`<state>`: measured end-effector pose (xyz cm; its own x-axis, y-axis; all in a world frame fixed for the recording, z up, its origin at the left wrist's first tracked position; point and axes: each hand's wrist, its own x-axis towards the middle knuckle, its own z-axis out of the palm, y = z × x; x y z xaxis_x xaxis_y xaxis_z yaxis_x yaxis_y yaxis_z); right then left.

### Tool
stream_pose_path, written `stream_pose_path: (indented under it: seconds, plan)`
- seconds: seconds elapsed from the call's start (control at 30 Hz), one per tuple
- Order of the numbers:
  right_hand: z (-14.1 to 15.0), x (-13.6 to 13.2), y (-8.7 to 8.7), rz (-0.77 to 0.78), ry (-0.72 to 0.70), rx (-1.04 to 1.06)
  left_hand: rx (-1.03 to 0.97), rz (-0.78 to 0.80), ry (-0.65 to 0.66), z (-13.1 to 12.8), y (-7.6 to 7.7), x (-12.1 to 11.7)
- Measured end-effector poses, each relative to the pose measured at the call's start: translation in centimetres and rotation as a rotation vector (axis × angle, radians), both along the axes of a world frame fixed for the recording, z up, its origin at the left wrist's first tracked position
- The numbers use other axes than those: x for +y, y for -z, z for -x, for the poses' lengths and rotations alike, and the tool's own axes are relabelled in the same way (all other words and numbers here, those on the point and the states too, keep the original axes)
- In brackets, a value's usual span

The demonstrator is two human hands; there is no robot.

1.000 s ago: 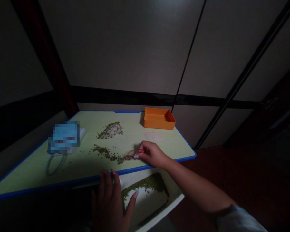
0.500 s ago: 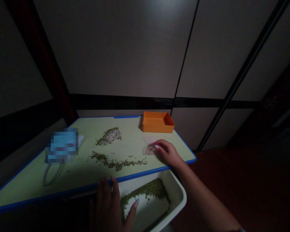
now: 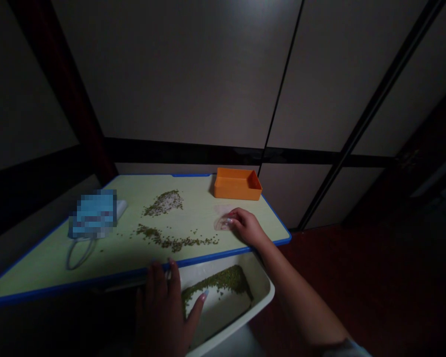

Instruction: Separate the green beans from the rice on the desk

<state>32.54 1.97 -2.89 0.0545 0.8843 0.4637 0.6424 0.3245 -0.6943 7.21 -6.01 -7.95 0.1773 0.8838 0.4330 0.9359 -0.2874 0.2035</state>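
Over the right part of the table, my right hand (image 3: 247, 228) has thumb and forefinger closed on the edge of a thin see-through plastic piece (image 3: 221, 218); its exact kind is unclear. My left hand (image 3: 163, 305) lies at the near table edge, by the left side of a white basin (image 3: 264, 297). Its fingers are stretched out, and the thumb reaches over the basin's inside. Green beans (image 3: 234, 278) line the basin's far side. On the table are a pale pile of beans or seeds (image 3: 167, 202) and a strip of scattered green beans (image 3: 176, 243).
An orange open box (image 3: 238, 191) stands at the table's back right. At the left lies a blurred-out blue item (image 3: 94, 213) with a grey loop (image 3: 72, 258). The pale table (image 3: 196, 183) has a blue rim, and wardrobe panels (image 3: 193, 74) rise behind it.
The camera view has shifted a little, so everything sits slightly higher and further left. My right hand stays at the plastic piece and my left hand by the basin.
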Motion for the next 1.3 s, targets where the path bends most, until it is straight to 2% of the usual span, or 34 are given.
stream_pose_path:
  seconds: [0.37, 0.57, 1.3]
  plan:
    - [-0.3, -0.7, 0.0, -0.005, -0.064, 0.033, 0.048, 0.068, -0.008, -0.2, -1.0, -0.3]
    - [-0.7, -0.6, 0.8, 0.076, -0.143, 0.138, 0.036, 0.133, -0.012, -0.4, -1.5, -0.3]
    - [-0.1, -0.7, 0.6, 0.164, -0.298, 0.343, 0.011, 0.159, 0.002, -0.3, -2.3, -0.7]
